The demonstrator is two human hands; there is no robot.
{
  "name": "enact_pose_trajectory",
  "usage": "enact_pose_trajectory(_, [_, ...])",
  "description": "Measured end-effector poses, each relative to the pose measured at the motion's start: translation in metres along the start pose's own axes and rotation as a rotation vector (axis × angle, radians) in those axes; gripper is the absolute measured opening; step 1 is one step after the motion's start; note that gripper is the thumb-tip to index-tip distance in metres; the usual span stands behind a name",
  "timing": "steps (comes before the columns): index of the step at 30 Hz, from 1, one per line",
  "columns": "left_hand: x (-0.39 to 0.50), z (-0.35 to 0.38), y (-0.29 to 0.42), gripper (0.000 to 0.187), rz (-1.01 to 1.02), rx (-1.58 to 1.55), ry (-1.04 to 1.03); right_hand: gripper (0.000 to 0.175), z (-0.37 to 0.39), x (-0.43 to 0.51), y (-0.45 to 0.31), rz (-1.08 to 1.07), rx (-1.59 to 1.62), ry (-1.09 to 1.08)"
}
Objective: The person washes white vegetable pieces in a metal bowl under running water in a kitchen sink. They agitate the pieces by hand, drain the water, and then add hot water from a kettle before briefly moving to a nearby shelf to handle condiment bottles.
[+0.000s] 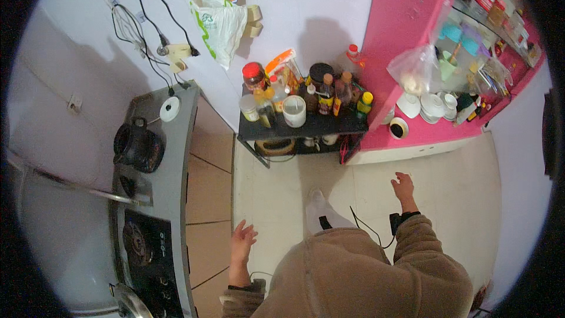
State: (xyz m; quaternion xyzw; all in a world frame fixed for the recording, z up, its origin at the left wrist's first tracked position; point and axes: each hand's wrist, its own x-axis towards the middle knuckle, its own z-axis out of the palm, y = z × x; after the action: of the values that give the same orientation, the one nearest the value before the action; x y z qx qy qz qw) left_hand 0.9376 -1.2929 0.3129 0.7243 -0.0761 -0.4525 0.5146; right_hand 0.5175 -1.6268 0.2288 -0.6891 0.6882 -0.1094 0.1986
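My left hand (243, 239) hangs in the air over the floor with its fingers apart, near the edge of the grey counter (170, 185). My right hand (403, 187) is also bare, its fingers slightly curled and spread, in front of the pink cabinet (446, 139). Neither hand touches anything. Ahead stands a black shelf rack (309, 131) carrying several sauce bottles, among them a yellow-capped bottle (364, 102), a red-lidded jar (254, 76) and a white tub (294, 111). Inside the cabinet are white bowls (430, 106) and a dark-filled cup (398, 128).
A gas stove (148, 256) and a dark appliance (139, 143) are on the counter, with a metal lid (132, 302) at its near end. Black cords (143, 48) and a plastic bag (223, 26) hang on the wall. A thin cable (373, 231) runs by my right wrist.
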Motion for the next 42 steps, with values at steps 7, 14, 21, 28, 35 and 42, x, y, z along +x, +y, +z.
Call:
enact_pose_trajectory(7, [0.062, 0.001, 0.039, 0.06, -0.001, -0.013, 0.112, 0.039, 0.036, 0.122, -0.111, -0.156, -0.008, -0.04])
enact_pose_trajectory(14, [0.107, -0.015, 0.074, 0.062, -0.101, -0.056, 0.122, 0.038, 0.059, 0.147, -0.176, -0.178, 0.116, -0.012])
enact_pose_trajectory(21, [0.189, -0.043, 0.117, 0.06, -0.047, 0.041, -0.043, 0.037, 0.059, 0.124, -0.193, -0.086, 0.078, 0.037])
enact_pose_trajectory(28, [0.241, -0.06, 0.139, 0.06, -0.016, 0.07, -0.111, 0.035, 0.048, 0.102, -0.22, 0.192, -0.119, -0.079])
enact_pose_trajectory(35, [0.254, -0.07, 0.144, 0.058, -0.03, 0.057, -0.147, 0.037, 0.033, 0.088, -0.248, 0.234, -0.467, -0.162])
enact_pose_trajectory(42, [0.261, -0.074, 0.14, 0.057, -0.014, 0.05, -0.176, 0.035, 0.034, 0.087, -0.253, 0.197, -0.454, -0.177])
